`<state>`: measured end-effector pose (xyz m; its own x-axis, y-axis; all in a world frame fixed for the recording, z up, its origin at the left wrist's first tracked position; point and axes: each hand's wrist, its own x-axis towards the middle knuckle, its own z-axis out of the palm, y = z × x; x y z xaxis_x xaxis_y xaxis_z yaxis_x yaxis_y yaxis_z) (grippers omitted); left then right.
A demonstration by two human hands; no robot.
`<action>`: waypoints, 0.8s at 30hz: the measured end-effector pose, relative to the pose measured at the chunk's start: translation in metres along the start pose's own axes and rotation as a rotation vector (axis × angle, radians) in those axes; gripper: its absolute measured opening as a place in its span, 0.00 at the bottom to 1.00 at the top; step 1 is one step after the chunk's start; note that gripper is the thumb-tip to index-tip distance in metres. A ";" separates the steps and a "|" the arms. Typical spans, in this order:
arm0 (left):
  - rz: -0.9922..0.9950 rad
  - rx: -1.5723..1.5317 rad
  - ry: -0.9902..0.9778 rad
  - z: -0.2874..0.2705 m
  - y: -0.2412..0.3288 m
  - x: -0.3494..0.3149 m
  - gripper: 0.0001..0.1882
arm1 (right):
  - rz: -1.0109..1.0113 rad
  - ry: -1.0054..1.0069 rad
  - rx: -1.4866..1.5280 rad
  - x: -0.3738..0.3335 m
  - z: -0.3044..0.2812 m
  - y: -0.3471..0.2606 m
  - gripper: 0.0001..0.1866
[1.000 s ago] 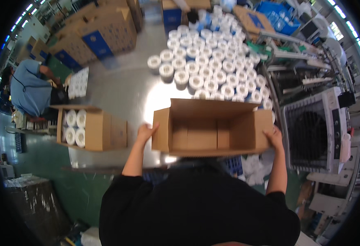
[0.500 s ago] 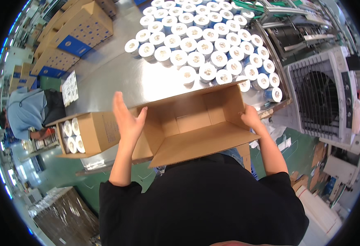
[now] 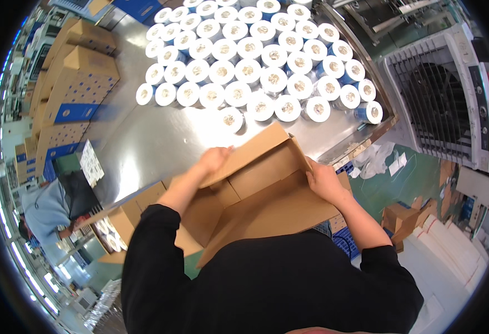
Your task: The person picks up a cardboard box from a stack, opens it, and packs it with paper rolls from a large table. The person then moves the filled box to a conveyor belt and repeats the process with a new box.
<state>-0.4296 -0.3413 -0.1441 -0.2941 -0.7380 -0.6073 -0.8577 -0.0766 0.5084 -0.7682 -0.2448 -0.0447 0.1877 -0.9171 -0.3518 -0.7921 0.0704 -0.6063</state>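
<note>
An open cardboard box (image 3: pixel 267 203), its inside bare, tilts in front of my body at the table's near edge. My left hand (image 3: pixel 214 160) is bent over the far flap, partly blurred, with its fingertips hidden behind the cardboard. At the right end, my right hand (image 3: pixel 325 181) grips the box wall, thumb on the inner side. Just beyond the box stand many white-topped cylinders (image 3: pixel 247 70) with blue on their sides, packed close together. A second cardboard box (image 3: pixel 135 211) lies to the left, with white cylinders in its open end.
A metal table (image 3: pixel 144 128) spreads under the cylinders. At far left stand brown-and-blue cartons (image 3: pixel 80 83) and a co-worker in a light blue top (image 3: pixel 47 209). A large grilled fan unit (image 3: pixel 436 100) stands at the right, near white plastic scraps (image 3: pixel 373 158) by the table edge.
My left hand has moved from raised and spread to the box's far flap, which now folds inward. The right hand keeps its grip while the box tilts. My view has shifted.
</note>
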 end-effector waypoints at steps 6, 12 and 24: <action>0.182 0.100 0.510 0.005 0.006 0.062 0.22 | 0.526 -0.048 0.334 0.064 -0.043 0.061 0.21; 0.193 0.460 0.419 -0.027 0.019 0.120 0.24 | 0.328 0.176 -0.188 0.153 -0.021 0.199 0.43; 0.075 0.407 0.173 -0.109 0.029 0.114 0.21 | 0.348 0.112 -0.006 0.186 -0.017 0.204 0.44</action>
<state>-0.4417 -0.5008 -0.1319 -0.3164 -0.8354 -0.4494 -0.9431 0.2259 0.2441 -0.9050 -0.4078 -0.2220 -0.1583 -0.8759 -0.4557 -0.8010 0.3838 -0.4594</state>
